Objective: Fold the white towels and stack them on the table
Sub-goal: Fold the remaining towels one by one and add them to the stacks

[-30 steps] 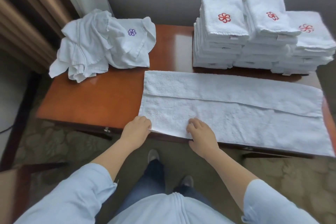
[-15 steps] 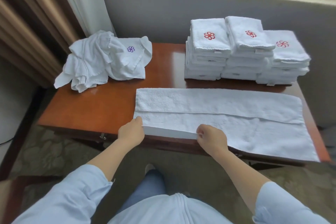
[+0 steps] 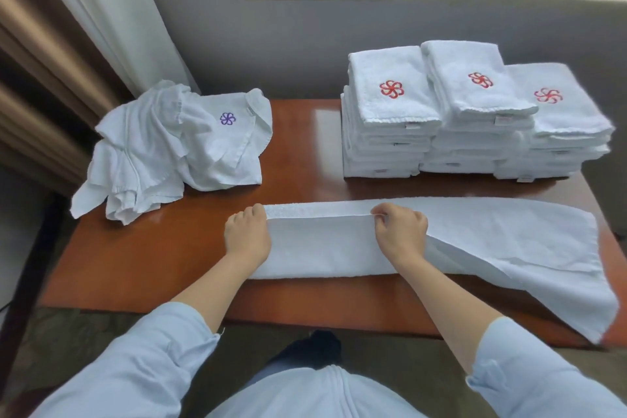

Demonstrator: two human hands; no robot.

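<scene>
Now both hands pinch the near edge of the long towel point(image 3: 475, 241) lifted over itself: left hand point(image 3: 247, 237) at its end, right hand point(image 3: 402, 231) midway. Folded stacks point(image 3: 475, 119) sit behind on the table point(image 3: 163, 258).

No legible text, flower emblems point(image 3: 392, 89) on towels point(image 3: 386, 137), tags point(image 3: 412, 126) seemingly too blurred

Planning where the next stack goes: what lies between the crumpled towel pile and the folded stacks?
In the head view, only bare table top lies between the crumpled pile and the folded stacks.
</scene>
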